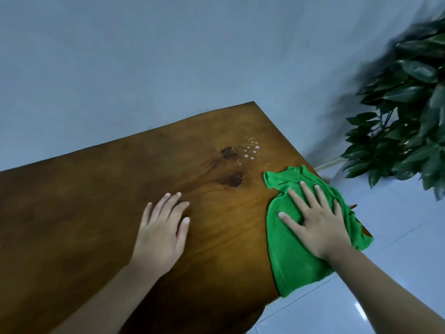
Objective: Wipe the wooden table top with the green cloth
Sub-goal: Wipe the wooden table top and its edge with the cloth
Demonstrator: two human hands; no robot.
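The right hand (315, 220) lay flat, fingers spread, pressing down on the green cloth (298, 251) rather than closing round it, so nothing was actually gripped. The cloth sat at the right-hand edge of the wooden table top (96, 213), part of it hanging over that edge, its long axis running from near the person up towards the far corner, a crumpled end leading. Ahead and a little to the left of that leading end lay a scatter of pale droplets (251, 150), close to two dark knots in the grain; I judged the next sweep would have to carry the cloth forward and leftward across them. The left hand (161, 227) rested open and empty on bare wood, well apart from the cloth, seemingly bracing. The right was plainly the nearer hand to the wet patch. The cloth looked soft and rumpled, a bright microfibre sort, and likely to bunch under a hard push.
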